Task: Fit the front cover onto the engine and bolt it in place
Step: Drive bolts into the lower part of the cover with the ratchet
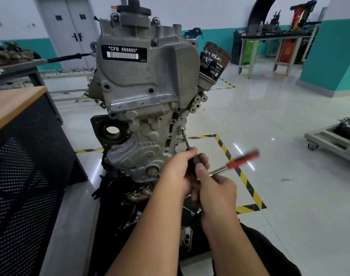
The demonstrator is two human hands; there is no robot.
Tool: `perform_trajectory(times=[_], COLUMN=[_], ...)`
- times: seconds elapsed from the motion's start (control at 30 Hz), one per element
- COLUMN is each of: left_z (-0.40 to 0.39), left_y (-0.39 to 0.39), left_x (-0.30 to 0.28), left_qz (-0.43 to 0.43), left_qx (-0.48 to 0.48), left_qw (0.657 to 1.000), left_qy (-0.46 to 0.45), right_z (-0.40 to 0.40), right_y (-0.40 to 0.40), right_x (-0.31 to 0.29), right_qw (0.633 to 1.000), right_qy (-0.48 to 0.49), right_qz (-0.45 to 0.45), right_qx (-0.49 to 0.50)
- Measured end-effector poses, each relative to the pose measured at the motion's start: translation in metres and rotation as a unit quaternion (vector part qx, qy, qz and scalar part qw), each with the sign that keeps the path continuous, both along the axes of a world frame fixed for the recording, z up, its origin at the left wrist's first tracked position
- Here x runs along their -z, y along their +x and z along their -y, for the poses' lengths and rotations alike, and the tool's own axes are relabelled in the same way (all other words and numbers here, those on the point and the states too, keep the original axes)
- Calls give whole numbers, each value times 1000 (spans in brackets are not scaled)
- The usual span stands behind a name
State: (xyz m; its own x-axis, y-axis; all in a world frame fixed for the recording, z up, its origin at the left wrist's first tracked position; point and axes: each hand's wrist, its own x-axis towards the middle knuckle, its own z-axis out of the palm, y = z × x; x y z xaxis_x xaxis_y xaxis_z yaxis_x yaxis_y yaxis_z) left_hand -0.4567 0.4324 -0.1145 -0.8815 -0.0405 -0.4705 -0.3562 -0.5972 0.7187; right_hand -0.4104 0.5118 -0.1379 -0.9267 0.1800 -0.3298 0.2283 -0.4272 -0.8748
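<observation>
The grey engine (142,80) stands upright on a stand, with the cast front cover (148,144) sitting against its lower face. A bolt (181,128) sits in the cover's right edge, and a thin extension bar (187,141) runs from it down to my hands. My left hand (182,172) grips the black lower end of that bar. My right hand (214,188) holds the head end of a ratchet whose red handle (242,159) sticks out to the right, blurred. The crank end (152,173) shows just left of my left hand.
A black oil filter (214,60) juts from the engine's upper right. A perforated black cabinet with a wooden top (17,108) stands close on the left. Yellow-black floor tape (247,182) frames the stand. A phone (187,238) lies below my arms. A wheeled cart (333,136) is at right.
</observation>
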Motion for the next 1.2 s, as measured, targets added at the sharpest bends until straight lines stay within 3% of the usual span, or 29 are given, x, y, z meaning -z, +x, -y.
perform_trajectory(times=[0.07, 0.1, 0.17, 0.23, 0.27, 0.33, 0.37, 0.4, 0.43, 0.47, 0.5, 0.53, 0.57, 0.6, 0.63, 0.67, 0.7, 0.77, 0.8, 0.83, 0.87, 0.9, 0.93, 1.0, 1.03, 1.1, 1.13, 1.17, 1.2], left_z=[5, 7, 4, 0, -1, 1, 2, 3, 5, 6, 6, 5, 3, 1, -1, -2, -2, -4, -4, -3, -3, -2, -3, -5, -6, -8, -8, -8, -8], left_y=[0, -1, -1, -2, -2, -1, 0, 2, 2, 2, 2, 3, 2, 2, 2, 2, 1, 3, 3, 3, 3, 3, 3, 3, 2, 1, 2, 2, 4], left_x=[2, 3, 5, 4, 4, 4, 3, 2, 3, 4, 4, 4, 4, 3, 2, 3, 4, 2, 1, 1, 2, 2, 3, 3, 4, 6, 6, 5, 2], left_qz=[7, 10, 2, -12, -19, -22, -19, -14, -8, -1, 2, 1, -7, -17, -25, -29, -30, -23, -17, -11, -1, 7, 9, -3, -12, -22, -23, -21, -14], left_qx=[10, 5, -15, -24, -31, -26, -9, 4, 11, 9, 4, -4, -13, -25, -38, -47, -47, -16, 4, 18, 20, 12, -1, -33, -47, -63, -58, -45, -25], left_qw=[1000, 999, 1000, 999, 999, 999, 1000, 1000, 1000, 999, 998, 998, 997, 997, 996, 996, 996, 999, 1000, 999, 999, 998, 997, 996, 996, 996, 996, 998, 999], left_qy=[-20, -32, -26, -22, -18, -15, -18, -21, -27, -40, -58, -69, -74, -77, -77, -73, -64, -30, -23, -27, -38, -55, -70, -82, -76, -64, -57, -45, -29], right_z=[0, -2, -5, -6, -5, -2, -5, -8, -10, -15, -17, -19, -23, -23, -20, -18, -13, -17, -20, -21, -24, -25, -24, -24, -22, -21, -19, -18, -18], right_y=[3, 2, 0, -2, 0, 2, -2, -3, 0, 0, -2, -3, -5, -7, -6, -5, -4, -8, -9, -6, -6, -4, -4, -5, -4, -5, -4, -3, -4], right_x=[-7, -7, -5, -1, -2, -1, -2, -6, -11, -12, -11, -10, -7, -4, -5, -5, -6, -4, -8, -13, -14, -13, -12, -6, -6, -2, -2, -3, -4], right_qw=[949, 934, 988, 981, 963, 965, 986, 999, 965, 917, 908, 947, 988, 992, 961, 933, 936, 989, 997, 950, 889, 874, 911, 994, 984, 924, 920, 945, 983], right_qy=[-299, -336, -121, 192, 262, 243, 153, -28, -244, -375, -393, -293, -100, 111, 276, 352, 340, 142, -68, -290, -427, -448, -372, -26, 165, 375, 383, 320, 180], right_qz=[88, 105, 77, -5, -59, -96, -65, -9, 50, 99, 112, 94, 67, 22, -24, -71, -92, -41, 21, 84, 132, 149, 135, 54, 4, -69, -85, -71, -41], right_qx=[-52, -62, -62, 7, 19, 19, 6, -27, -79, -94, -96, -96, -93, -63, -25, -3, 9, 4, -35, -84, -103, -111, -118, -96, -65, -4, 3, -1, -9])
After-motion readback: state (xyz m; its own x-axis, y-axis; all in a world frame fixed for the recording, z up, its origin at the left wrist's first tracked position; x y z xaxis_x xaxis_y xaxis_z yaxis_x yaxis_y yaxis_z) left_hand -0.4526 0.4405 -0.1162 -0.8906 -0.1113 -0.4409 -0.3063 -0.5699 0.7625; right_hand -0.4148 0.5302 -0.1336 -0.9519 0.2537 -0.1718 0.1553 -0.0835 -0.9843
